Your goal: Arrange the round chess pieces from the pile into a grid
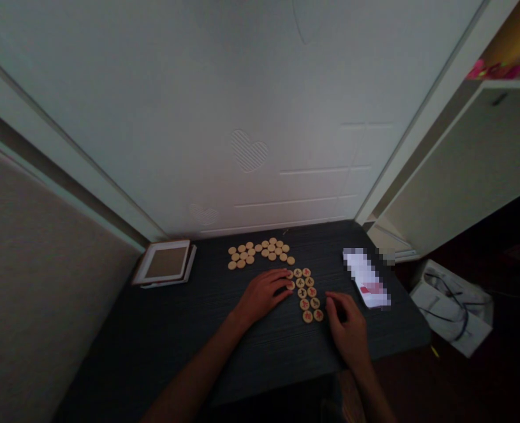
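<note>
My left hand (264,294) lies palm down on the dark table with fingers stretched out. Its fingertips touch or partly cover two xiangqi pieces, including a red-marked piece (290,286), at the left edge of a face-up group. These round wooden pieces (309,282) carry red or black characters and form two slanting columns. Just right of the columns rests my right hand (348,326). Its fingers are curled in, thumb and index tips close together, and no piece shows between them. Farther back, a cluster of plain-side-up pieces (244,255) spreads out.
A phone (365,279), blurred out, lies on the table's right side. Stacked frame-like items (165,262) sit at the back left of the table (163,335). A white panel with heart reliefs (248,151) rises behind. A white box with cables (456,311) stands right, below table level.
</note>
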Action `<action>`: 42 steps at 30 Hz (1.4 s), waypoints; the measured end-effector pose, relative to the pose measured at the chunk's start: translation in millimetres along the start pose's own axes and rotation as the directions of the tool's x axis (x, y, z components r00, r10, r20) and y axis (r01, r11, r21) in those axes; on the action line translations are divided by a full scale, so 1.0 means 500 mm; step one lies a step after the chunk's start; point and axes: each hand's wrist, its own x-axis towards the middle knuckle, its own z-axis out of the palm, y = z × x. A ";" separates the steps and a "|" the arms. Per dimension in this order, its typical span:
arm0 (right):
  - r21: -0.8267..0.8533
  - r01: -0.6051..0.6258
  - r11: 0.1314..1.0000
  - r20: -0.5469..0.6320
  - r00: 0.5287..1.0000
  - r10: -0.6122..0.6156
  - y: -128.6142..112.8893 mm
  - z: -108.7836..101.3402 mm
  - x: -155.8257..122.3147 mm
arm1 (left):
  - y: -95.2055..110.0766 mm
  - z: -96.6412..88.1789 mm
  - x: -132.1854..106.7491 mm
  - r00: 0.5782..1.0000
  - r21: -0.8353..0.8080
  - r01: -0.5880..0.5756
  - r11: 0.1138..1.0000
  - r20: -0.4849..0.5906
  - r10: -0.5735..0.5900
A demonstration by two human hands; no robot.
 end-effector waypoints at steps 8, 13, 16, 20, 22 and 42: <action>-0.004 -0.006 1.000 0.006 1.000 0.006 -0.007 -0.002 0.001 | -0.001 -0.004 -0.001 1.000 -0.034 0.010 0.999 -0.016 -0.010; -0.002 0.001 1.000 0.006 1.000 -0.001 -0.003 -0.001 0.001 | 0.000 -0.005 0.002 1.000 0.000 -0.008 1.000 -0.010 0.008; -0.002 0.004 1.000 0.008 1.000 -0.004 -0.002 -0.002 0.000 | -0.005 0.000 0.002 0.999 0.033 -0.028 0.999 -0.029 0.029; 0.001 -0.015 1.000 0.015 1.000 0.015 -0.003 -0.002 0.000 | -0.015 0.008 0.003 0.996 0.096 -0.075 0.993 -0.049 0.080; 0.001 -0.023 1.000 0.018 1.000 0.023 -0.004 -0.002 0.000 | -0.018 0.010 0.003 0.994 0.122 -0.092 0.988 -0.055 0.099; -0.001 -0.021 1.000 0.015 1.000 0.021 -0.008 -0.002 0.001 | -0.005 -0.009 0.003 0.996 0.196 -0.070 0.978 -0.042 0.080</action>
